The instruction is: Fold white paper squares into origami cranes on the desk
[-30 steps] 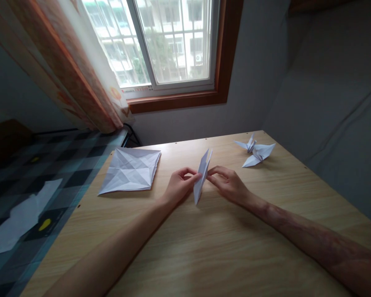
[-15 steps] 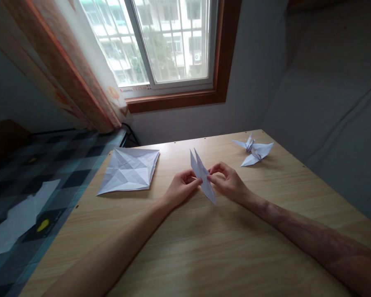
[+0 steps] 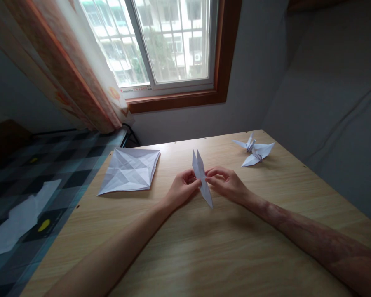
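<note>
Evidently both hands are occupied with one piece of folded white paper (image 3: 202, 177). It stands on edge between them, over the middle part of the wooden counter (image 3: 179, 255), with two narrow points at its far end and a single point toward the person. The left hand (image 3: 183, 186) pinches it from the left, thumb on the near face. The right hand (image 3: 226, 182) has its thumb and fingertips drawn close together at the paper's right side; how firmly they grip cannot be told. Left of the hands, well apart from the held piece, lies a squarish stack of creased white paper (image 3: 130, 170). Toward the far right corner sit two folded paper birds (image 3: 258, 154), one just beside the other. More white paper (image 3: 21, 220) rests on a checked cloth (image 3: 80, 148) left of the counter, and beyond is a barred window (image 3: 176, 45).
</note>
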Motion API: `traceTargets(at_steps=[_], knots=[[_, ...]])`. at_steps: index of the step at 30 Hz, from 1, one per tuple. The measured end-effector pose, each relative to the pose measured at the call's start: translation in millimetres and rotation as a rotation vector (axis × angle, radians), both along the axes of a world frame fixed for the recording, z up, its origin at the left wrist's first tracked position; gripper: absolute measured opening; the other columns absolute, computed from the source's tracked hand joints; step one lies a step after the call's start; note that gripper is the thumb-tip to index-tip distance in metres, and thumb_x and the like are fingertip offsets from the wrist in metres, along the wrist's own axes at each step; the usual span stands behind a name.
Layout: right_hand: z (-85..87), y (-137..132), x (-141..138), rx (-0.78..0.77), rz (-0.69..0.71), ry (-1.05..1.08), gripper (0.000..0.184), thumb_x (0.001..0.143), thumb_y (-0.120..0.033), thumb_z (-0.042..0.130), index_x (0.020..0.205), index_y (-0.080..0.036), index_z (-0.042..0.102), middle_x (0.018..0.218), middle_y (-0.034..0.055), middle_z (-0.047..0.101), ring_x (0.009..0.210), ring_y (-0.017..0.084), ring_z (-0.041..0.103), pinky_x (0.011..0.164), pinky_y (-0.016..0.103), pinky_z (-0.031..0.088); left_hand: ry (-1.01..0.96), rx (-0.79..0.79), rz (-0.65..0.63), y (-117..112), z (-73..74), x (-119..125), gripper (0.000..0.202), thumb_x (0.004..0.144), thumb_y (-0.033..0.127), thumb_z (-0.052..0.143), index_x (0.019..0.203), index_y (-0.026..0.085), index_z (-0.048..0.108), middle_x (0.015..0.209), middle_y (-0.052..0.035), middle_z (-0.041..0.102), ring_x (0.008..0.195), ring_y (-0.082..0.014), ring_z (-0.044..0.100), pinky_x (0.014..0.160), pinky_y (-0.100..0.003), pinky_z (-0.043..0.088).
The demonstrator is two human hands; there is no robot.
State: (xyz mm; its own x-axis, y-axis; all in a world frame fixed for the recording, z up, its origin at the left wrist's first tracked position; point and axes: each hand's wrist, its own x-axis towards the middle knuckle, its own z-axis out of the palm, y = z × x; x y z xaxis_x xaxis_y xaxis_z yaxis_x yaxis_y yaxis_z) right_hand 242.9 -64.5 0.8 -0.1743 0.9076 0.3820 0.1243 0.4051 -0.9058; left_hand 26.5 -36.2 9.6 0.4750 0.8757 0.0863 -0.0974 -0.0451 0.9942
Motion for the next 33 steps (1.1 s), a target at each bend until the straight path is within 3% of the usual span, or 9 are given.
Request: traceTargets(at_steps=[9, 14, 20, 24, 29, 33], knots=[[-12.0, 1.8, -4.0, -0.03, -0.067, 0.027, 0.033, 0.09, -0.055, 0.086, 0.091, -0.023, 0.077, 0.097, 0.0049, 0.08, 0.094, 0.023, 0.076, 0.092, 0.039, 0.063, 0.047, 0.036, -0.03, -2.7, 4.4, 2.4, 0.043, 0.083, 0.051, 0.092, 0.098, 0.013, 0.078, 0.094, -0.0083, 0.078, 0.091, -0.0226, 0.074, 0.084, -0.031, 0.057], [-6.8, -2.2, -6.9, 0.001, -0.064, 0.014, 0.023, 0.093, -0.047, 0.084, 0.092, -0.024, 0.079, 0.101, 0.0054, 0.081, 0.097, 0.024, 0.077, 0.093, 0.039, 0.062, 0.037, 0.056, -0.025, -3.5, 5.1, 2.6, 0.044, 0.085, 0.049, 0.09, 0.106, 0.012, 0.08, 0.103, -0.0105, 0.081, 0.097, -0.025, 0.075, 0.088, -0.032, 0.058], [7.4, -14.1, -13.0, 0.034, -0.118, -0.103, 0.018, 0.1, -0.041, 0.076, 0.093, -0.025, 0.082, 0.102, 0.006, 0.083, 0.099, 0.027, 0.077, 0.093, 0.04, 0.06, 0.046, 0.05, 0.015, -5.5, 8.0, 3.5, 0.042, 0.082, 0.047, 0.091, 0.103, 0.012, 0.08, 0.103, -0.0105, 0.082, 0.095, -0.0249, 0.074, 0.087, -0.032, 0.058], [13.0, -19.3, -15.7, 0.027, -0.166, -0.166, 0.018, 0.096, -0.043, 0.08, 0.093, -0.025, 0.083, 0.098, 0.0054, 0.084, 0.093, 0.027, 0.078, 0.09, 0.041, 0.06, 0.048, 0.059, 0.033, -6.0, 6.9, 3.7, 0.042, 0.081, 0.049, 0.091, 0.095, 0.012, 0.077, 0.094, -0.0089, 0.079, 0.085, -0.0212, 0.07, 0.079, -0.029, 0.054], [7.7, -17.5, -14.3, -0.058, -0.215, -0.155, 0.019, 0.097, -0.04, 0.076, 0.091, -0.025, 0.085, 0.093, 0.0049, 0.085, 0.09, 0.028, 0.079, 0.086, 0.04, 0.06, 0.115, 0.078, 0.066, -8.3, 7.7, 3.4, 0.043, 0.081, 0.051, 0.09, 0.078, 0.015, 0.067, 0.075, -0.0017, 0.067, 0.07, -0.0133, 0.058, 0.065, -0.024, 0.043], [7.3, -16.9, -13.7, -0.085, -0.209, -0.155, 0.023, 0.094, -0.045, 0.079, 0.087, -0.023, 0.084, 0.09, 0.0048, 0.084, 0.086, 0.027, 0.078, 0.084, 0.038, 0.06, 0.153, 0.103, 0.064, -10.1, 9.7, 3.9, 0.044, 0.082, 0.05, 0.088, 0.074, 0.016, 0.063, 0.07, 0.001, 0.061, 0.065, -0.0111, 0.051, 0.061, -0.023, 0.036]])
